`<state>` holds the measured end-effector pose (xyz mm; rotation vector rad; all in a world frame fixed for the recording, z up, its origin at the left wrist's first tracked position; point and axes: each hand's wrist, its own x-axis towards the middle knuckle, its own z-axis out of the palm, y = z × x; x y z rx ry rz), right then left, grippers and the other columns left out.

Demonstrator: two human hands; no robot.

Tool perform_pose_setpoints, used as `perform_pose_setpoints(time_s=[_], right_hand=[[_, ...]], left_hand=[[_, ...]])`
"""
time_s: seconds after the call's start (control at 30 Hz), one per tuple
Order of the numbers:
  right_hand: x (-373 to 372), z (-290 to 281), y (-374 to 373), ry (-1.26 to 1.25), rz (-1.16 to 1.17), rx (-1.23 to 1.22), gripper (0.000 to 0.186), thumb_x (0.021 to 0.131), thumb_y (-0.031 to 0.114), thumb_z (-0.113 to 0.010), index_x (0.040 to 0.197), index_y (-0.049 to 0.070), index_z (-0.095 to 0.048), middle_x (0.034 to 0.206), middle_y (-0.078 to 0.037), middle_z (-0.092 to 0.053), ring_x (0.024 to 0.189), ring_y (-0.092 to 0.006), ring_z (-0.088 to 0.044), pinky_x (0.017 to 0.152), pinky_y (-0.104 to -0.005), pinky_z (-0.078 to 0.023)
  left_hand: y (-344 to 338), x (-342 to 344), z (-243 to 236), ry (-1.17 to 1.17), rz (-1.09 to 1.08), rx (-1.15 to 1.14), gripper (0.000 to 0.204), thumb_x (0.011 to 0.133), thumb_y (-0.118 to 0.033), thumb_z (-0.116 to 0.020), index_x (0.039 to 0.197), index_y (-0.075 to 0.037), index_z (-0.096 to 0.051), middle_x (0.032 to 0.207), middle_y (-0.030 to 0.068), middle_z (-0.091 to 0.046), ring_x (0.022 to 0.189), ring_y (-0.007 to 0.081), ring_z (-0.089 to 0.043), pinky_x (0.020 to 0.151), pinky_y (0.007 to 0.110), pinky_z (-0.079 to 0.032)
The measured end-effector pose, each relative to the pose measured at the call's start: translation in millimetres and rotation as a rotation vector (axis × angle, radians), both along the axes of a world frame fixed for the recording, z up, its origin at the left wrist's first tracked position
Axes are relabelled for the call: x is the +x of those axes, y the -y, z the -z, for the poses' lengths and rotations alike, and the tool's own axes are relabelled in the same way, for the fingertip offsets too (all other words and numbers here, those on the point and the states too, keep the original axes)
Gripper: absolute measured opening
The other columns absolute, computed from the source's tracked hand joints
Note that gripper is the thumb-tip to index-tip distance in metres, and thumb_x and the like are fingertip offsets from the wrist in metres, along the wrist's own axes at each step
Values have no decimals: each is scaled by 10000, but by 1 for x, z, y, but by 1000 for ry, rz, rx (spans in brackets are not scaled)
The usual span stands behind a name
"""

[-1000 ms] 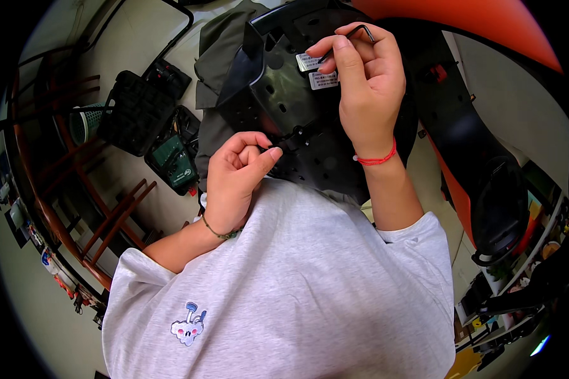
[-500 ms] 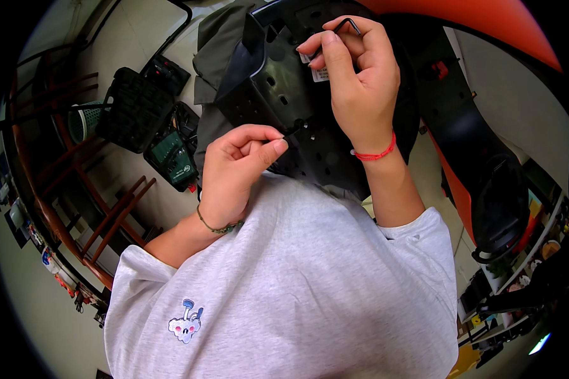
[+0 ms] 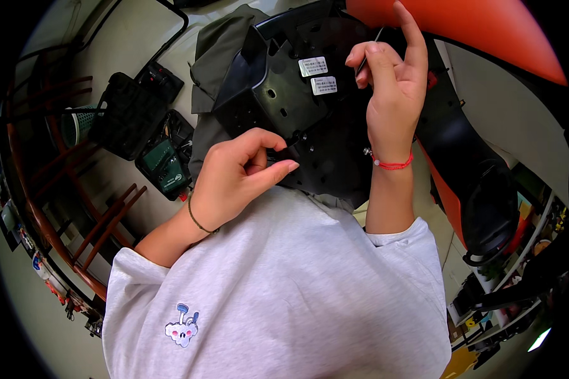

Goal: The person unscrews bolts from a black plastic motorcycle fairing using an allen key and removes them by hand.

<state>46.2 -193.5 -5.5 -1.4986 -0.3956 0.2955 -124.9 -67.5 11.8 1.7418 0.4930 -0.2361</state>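
A black plastic housing [image 3: 278, 98] with holes, two silver labels and small bolts [image 3: 305, 138] lies on dark olive fabric [image 3: 218, 44]. My left hand [image 3: 240, 177] is at the housing's lower left, thumb and forefinger apart with nothing visible held; the forefinger's tip is beside a small dark part near the bolts, and whether it touches is unclear. My right hand [image 3: 392, 95] is raised over the housing's right side, forefinger stretched up, the other fingers pinching a slim black hex key [image 3: 361, 63], partly hidden.
An open black case [image 3: 117, 110] and a green tool kit [image 3: 164, 161] lie left on the floor, beside wooden chair frames [image 3: 107, 227] and a green basket [image 3: 74, 123]. An orange panel [image 3: 455, 25] crosses the upper right; a long black-orange piece [image 3: 468, 183] stands right.
My right hand has moved right, lifting its forefinger and turning the hex key, uncovering both labels. My left hand has shifted slightly down, its thumb and forefinger spreading apart.
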Motion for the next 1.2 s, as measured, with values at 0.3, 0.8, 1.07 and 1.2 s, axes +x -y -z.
perform_pose_setpoints(time_s=[0.3,0.8,1.07,1.2], right_hand=[[-8,1,46,630,-342,-431,316,711,-20,-606,1025,9,-634,841,-125,-571,749,-283,-549,672,-353,-455],[6,21,32,1172,-232,-343,413,618,-3,-739,1024,4,-658,790,-67,-517,689,-229,-560,571,-323,-483],[13,5,23,1201,-67,-334,334,649,6,-767,971,42,-685,777,-53,-542,675,-224,-567,574,-314,-478],[16,-17,21,1161,-11,-339,327,656,-48,-759,969,14,-688,827,-73,-586,718,-226,-593,608,-309,-490]], left_hand=[[5,12,3,307,43,311,184,733,-48,-741,831,-30,-587,503,4,-378,446,89,-351,446,244,-298],[-2,16,2,439,64,254,206,694,-43,-752,818,-38,-589,505,2,-384,447,114,-372,450,256,-305],[-13,22,-12,499,48,80,258,728,-108,-758,951,-34,-649,543,9,-421,470,110,-391,462,255,-313],[-24,21,-9,576,-6,-73,210,775,-85,-710,969,-31,-648,557,0,-410,483,94,-362,480,246,-298]])
